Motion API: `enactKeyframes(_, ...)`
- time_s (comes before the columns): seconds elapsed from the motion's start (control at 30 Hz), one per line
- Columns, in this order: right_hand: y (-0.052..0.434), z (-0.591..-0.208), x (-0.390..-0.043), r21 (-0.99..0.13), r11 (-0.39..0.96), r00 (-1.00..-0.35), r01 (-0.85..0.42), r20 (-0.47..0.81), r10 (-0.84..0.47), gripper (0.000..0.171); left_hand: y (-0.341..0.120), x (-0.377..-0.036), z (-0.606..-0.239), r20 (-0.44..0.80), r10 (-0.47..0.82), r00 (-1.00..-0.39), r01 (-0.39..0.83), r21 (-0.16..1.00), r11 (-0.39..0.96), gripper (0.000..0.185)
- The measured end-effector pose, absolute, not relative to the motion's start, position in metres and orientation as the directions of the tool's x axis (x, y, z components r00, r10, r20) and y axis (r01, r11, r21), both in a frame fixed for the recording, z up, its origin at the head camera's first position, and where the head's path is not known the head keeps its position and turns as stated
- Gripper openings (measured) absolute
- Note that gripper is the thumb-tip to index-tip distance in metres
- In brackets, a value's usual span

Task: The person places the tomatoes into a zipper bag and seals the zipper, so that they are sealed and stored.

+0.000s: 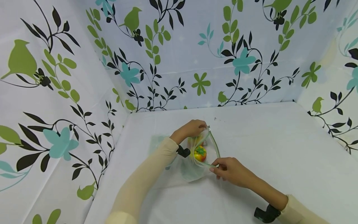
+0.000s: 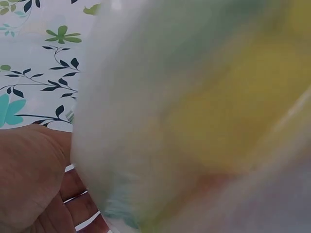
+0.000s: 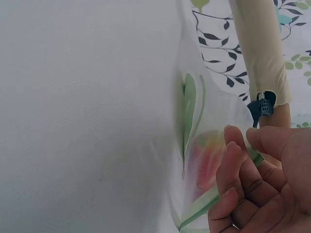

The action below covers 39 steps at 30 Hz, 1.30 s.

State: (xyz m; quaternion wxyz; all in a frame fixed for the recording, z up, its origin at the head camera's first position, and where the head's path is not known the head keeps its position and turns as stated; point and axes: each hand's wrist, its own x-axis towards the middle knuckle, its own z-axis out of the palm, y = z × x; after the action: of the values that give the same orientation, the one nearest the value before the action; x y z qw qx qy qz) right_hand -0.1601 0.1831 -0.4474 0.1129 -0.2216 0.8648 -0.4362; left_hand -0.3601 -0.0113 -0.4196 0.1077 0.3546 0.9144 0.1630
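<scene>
The clear zip bag [image 1: 193, 161] lies on the white table [image 1: 279, 149], its mouth held open. The left hand [image 1: 191, 129] pinches the far end of the green zip strip [image 1: 213, 141]; the right hand [image 1: 230, 171] pinches the near end, fingers curled. A tomato-like toy [image 1: 200, 153] sits inside the bag, just behind the mouth; something yellow, probably a second item, lies beyond it. Step in hand: holding the mouth open. Next move likely calls for freeing one hand while the mouth stays spread.

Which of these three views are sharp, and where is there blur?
Head view: sharp, evenly lit; clear green-edged plastic bag readable. Left wrist view: bag fills the frame, badly out of focus. Right wrist view: fingers sharp, bag slightly soft.
</scene>
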Motion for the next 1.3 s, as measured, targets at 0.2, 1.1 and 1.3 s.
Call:
enactKeyframes(0.2, 0.188, -0.445, -0.159, -0.811, 0.500, -0.876, -0.305, 0.033, -0.480, 0.023, -0.026, -0.362, -0.420, -0.050, 0.677, -0.734, 0.597, 0.428, 0.679, 0.017)
enactKeyframes(1.1, 0.230, -0.426, -0.186, -0.738, 0.576, -0.930, -0.353, 0.207, -0.305, 0.010, -0.121, -0.339, -0.413, 0.058, 0.584, -0.810, 0.429, 0.737, 0.522, 0.020)
enactKeyframes(1.3, 0.236, -0.421, -0.192, -0.797, 0.532, -0.946, -0.286, 0.149, -0.287, 0.017, -0.133, -0.326, -0.415, 0.062, 0.537, -0.841, 0.357, 0.811, 0.465, 0.023)
